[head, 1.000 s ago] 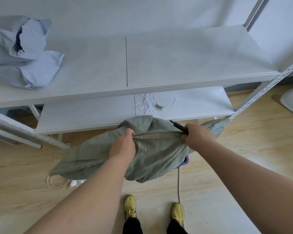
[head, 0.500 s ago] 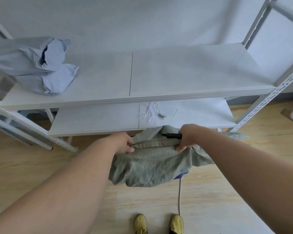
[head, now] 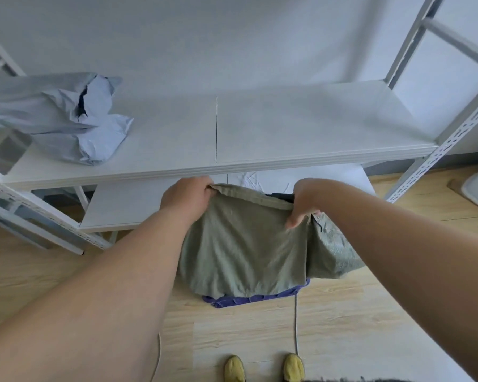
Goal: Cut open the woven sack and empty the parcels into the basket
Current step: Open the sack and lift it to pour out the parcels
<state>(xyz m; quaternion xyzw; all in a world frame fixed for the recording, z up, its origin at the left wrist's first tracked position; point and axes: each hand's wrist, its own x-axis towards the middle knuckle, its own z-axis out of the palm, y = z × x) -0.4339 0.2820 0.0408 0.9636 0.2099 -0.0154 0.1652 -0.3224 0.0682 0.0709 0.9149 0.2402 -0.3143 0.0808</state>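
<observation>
I've lifted the sack (head: 246,249) higher; it now hangs limp over the basket (head: 255,297). My left hand (head: 186,195) and right hand (head: 305,201) each clamp its hem, so emptying looks nearly finished.

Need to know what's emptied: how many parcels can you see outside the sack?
2: grey mailer parcels piled at the upper shelf's left end. Others may be hidden under the sack.

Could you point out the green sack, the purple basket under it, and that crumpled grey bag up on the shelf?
green sack (head: 240,244), head view: middle of its hanging front panel.
purple basket (head: 249,299), head view: near rim below the sack.
crumpled grey bag (head: 53,114), head view: its rumpled middle.
</observation>
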